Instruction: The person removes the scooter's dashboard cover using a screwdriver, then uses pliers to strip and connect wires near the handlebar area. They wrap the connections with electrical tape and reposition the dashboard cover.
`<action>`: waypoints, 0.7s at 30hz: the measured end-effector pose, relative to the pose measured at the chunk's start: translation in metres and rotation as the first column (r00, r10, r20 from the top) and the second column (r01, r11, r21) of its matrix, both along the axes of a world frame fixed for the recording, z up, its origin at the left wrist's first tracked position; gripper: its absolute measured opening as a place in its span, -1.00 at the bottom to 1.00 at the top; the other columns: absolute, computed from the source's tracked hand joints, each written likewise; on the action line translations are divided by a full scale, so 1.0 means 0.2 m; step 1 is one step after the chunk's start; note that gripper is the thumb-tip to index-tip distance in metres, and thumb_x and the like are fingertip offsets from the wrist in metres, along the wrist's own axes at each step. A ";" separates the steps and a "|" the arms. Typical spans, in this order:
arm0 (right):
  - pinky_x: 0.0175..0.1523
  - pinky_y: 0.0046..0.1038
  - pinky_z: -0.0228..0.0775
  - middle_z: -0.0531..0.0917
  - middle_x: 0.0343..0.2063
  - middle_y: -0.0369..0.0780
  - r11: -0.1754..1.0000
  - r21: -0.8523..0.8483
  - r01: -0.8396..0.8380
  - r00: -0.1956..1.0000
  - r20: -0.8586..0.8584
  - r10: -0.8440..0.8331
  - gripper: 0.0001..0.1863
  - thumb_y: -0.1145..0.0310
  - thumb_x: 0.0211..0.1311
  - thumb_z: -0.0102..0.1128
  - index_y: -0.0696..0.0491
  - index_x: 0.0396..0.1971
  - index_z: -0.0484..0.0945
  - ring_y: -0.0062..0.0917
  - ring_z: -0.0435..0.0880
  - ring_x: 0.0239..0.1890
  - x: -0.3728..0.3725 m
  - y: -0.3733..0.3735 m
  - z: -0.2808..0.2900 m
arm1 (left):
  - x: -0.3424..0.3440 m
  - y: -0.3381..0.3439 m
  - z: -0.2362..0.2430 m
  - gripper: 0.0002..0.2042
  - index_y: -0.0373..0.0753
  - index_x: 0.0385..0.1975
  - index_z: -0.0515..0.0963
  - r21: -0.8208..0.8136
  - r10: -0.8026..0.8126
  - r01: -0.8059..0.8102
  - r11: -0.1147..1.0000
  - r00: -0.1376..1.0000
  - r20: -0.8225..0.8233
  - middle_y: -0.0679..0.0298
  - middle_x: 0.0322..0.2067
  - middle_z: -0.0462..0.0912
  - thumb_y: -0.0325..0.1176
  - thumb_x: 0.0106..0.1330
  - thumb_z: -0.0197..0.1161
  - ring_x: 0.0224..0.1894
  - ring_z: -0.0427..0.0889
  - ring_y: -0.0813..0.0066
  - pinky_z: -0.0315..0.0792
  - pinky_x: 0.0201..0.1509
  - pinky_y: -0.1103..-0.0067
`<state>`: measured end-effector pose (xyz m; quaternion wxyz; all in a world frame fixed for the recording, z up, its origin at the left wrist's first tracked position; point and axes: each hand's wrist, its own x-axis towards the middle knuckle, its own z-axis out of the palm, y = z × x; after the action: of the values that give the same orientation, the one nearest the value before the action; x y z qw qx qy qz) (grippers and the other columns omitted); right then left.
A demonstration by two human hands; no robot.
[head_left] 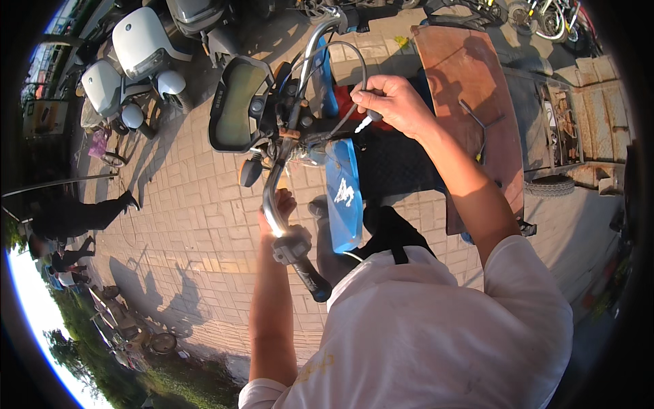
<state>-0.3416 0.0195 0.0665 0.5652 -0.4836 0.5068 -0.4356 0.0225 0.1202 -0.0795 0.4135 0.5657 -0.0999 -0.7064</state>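
A blue electric scooter body panel stands at the centre, with its curved chrome handlebar running from about 12 o'clock down to 6 o'clock of the dark dashboard display. The black rubber handlebar grip points toward the person at 6 o'clock, bare of any hand. A thin grey cable loops over the handlebar stem, arching from 11 o'clock across to the right hand, and lies across the way between that hand and the stem.

At 1 o'clock of the scooter a reddish-brown flat board lies on a cart, with a dark T-shaped metal wrench resting on it. White parked scooters crowd the 10 o'clock corner, and the grey brick pavement spreads at 9 o'clock, crossed by long shadows. Other people stand at the far 9 o'clock edge, well apart from the work.

The left hand sits just beside the chrome bar, behind it from this view; its fingers are curled, but whether they grip the bar or only touch it cannot be told. The right hand's fingers are closed tight around a small dark-handled tool with a pale tip, which points down toward the stem, near the cable's end.
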 end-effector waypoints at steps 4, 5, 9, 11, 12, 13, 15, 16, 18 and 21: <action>-0.42 -0.63 0.23 0.57 -0.57 -0.38 0.987 -0.116 0.110 0.993 -0.019 -0.113 -0.75 0.28 0.27 0.24 0.15 -0.50 0.58 -0.77 0.38 -0.53 0.14 -0.23 0.10 | -0.20 0.01 -0.16 -0.65 -0.22 0.11 0.40 -0.120 -0.001 -0.027 0.992 0.975 -0.224 0.18 -0.03 0.57 -0.36 0.35 0.16 -0.05 0.56 0.29 0.45 0.16 0.40; -0.41 -0.62 0.24 0.57 -0.57 -0.38 0.984 -0.127 0.127 0.992 0.003 -0.128 -0.75 0.29 0.27 0.24 0.15 -0.50 0.58 -0.76 0.38 -0.52 0.18 -0.27 0.11 | -0.25 -0.02 -0.19 -0.61 -0.20 0.16 0.35 -0.180 0.009 -0.073 0.981 0.942 -0.336 0.18 0.00 0.55 -0.37 0.35 0.16 -0.03 0.55 0.29 0.42 0.20 0.39; -0.70 -0.71 -0.10 0.51 -0.62 -0.40 0.973 -0.222 0.072 0.992 -0.085 -0.092 -0.77 0.27 0.30 0.22 0.08 -0.48 0.54 -0.86 0.18 -0.72 0.32 -0.38 0.05 | -0.42 -0.18 -0.28 -0.69 -0.19 0.07 0.40 -0.114 0.145 -0.315 0.942 0.691 -0.708 0.24 -0.06 0.57 -0.48 0.34 0.16 -0.05 0.55 0.30 0.39 0.22 0.33; -0.70 -0.70 -0.13 0.49 -0.62 -0.41 0.988 -0.148 0.031 0.985 -0.163 -0.056 -0.78 0.29 0.30 0.22 0.09 -0.49 0.54 -0.86 0.14 -0.74 0.37 -0.42 0.00 | -0.47 -0.26 -0.35 -0.78 -0.25 -0.04 0.47 -0.021 0.245 -0.410 0.912 0.584 -0.774 0.24 -0.16 0.61 -0.48 0.33 0.17 -0.09 0.57 0.34 0.42 0.18 0.35; -0.70 -0.70 -0.14 0.48 -0.63 -0.41 0.991 -0.128 0.034 0.979 -0.195 -0.059 -0.79 0.30 0.30 0.21 0.09 -0.49 0.54 -0.86 0.13 -0.75 0.40 -0.43 -0.04 | -0.50 -0.29 -0.38 -0.82 -0.28 -0.10 0.51 -0.003 0.257 -0.450 0.893 0.516 -0.817 0.24 -0.21 0.63 -0.48 0.33 0.18 -0.11 0.57 0.36 0.44 0.16 0.35; -0.68 -0.64 -0.14 0.44 -0.65 -0.42 0.990 -0.137 0.038 0.971 -0.229 -0.069 -0.76 0.29 0.30 0.21 0.09 -0.52 0.54 -0.83 0.12 -0.75 0.43 -0.45 -0.07 | -0.51 -0.33 -0.41 -0.76 -0.28 -0.10 0.58 -0.055 0.212 -0.475 0.878 0.489 -0.846 0.16 -0.11 0.65 -0.36 0.28 0.21 -0.04 0.58 0.25 0.38 0.21 0.25; -0.64 -0.61 -0.07 0.44 -0.66 -0.42 0.978 -0.209 -0.007 0.935 -0.348 -0.068 -0.74 0.28 0.30 0.21 0.10 -0.54 0.55 -0.80 0.15 -0.71 0.49 -0.51 -0.12 | -0.54 -0.36 -0.44 -0.76 -0.28 -0.11 0.58 -0.123 0.087 -0.495 0.860 0.380 -0.921 0.14 -0.11 0.65 -0.35 0.27 0.20 -0.05 0.59 0.23 0.37 0.19 0.25; -0.61 -0.59 -0.03 0.44 -0.67 -0.42 0.981 -0.196 -0.001 0.906 -0.416 -0.082 -0.74 0.27 0.30 0.21 0.10 -0.55 0.55 -0.78 0.17 -0.69 0.51 -0.54 -0.14 | -0.54 -0.37 -0.44 -0.76 -0.29 -0.12 0.58 -0.179 -0.017 -0.499 0.848 0.311 -0.950 0.13 -0.11 0.65 -0.34 0.27 0.20 -0.06 0.59 0.21 0.37 0.19 0.25; -0.52 -0.58 0.07 0.46 -0.67 -0.40 0.998 -0.055 -0.016 0.910 -0.415 -0.008 -0.73 0.26 0.29 0.22 0.11 -0.55 0.56 -0.75 0.24 -0.61 0.55 -0.58 -0.17 | -0.55 -0.38 -0.42 -0.80 -0.34 -0.18 0.55 0.047 0.278 -0.531 0.846 0.365 -0.888 0.16 -0.25 0.65 -0.39 0.28 0.20 -0.19 0.59 0.30 0.46 0.04 0.36; -0.65 -0.58 -0.07 0.45 -0.70 -0.36 0.999 -0.042 -0.023 0.957 -0.290 0.010 -0.74 0.27 0.29 0.22 0.12 -0.52 0.55 -0.75 0.17 -0.74 0.63 -0.64 -0.20 | -0.56 -0.41 -0.37 -0.73 -0.29 -0.07 0.54 -0.024 0.190 -0.548 0.836 0.330 -0.925 0.14 -0.16 0.65 -0.30 0.33 0.14 -0.10 0.58 0.27 0.39 0.15 0.31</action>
<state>-0.2160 -0.1093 0.0274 0.4775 -0.5589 0.5701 -0.3668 -0.0896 0.0381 -0.1525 0.6418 0.0299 0.1512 -0.7513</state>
